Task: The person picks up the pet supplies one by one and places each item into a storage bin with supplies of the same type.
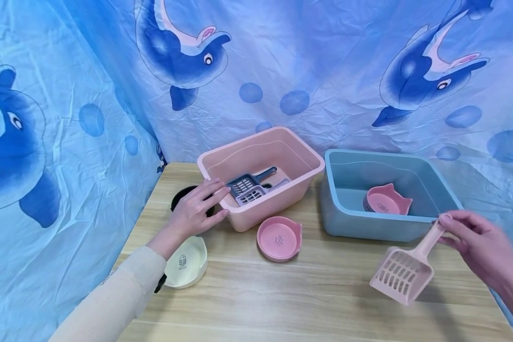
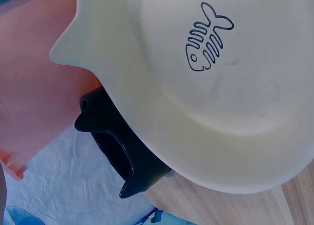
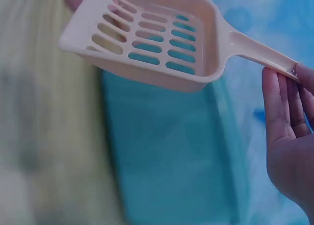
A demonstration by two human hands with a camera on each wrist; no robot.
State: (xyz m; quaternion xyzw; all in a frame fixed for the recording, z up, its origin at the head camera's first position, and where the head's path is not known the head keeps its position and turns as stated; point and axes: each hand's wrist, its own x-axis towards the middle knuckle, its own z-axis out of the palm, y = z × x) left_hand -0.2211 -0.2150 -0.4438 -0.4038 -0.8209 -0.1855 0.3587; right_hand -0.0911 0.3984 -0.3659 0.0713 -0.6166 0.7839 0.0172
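My right hand pinches the end of the handle of a pale pink slotted litter scoop. The scoop hangs above the table, in front of the blue litter box. In the right wrist view, thumb and fingertips meet at the handle of the scoop. My left hand lies at the near left corner of the pink litter box, its fingers extended over the rim. Inside that box are a dark blue scoop and a greyish-lilac scoop. A pink cat-eared bowl sits in the blue box.
A second pink bowl stands on the wooden table before the boxes. Near my left forearm are a cream bowl with a fishbone print and a black bowl, partly hidden. A blue dolphin-print curtain hangs behind.
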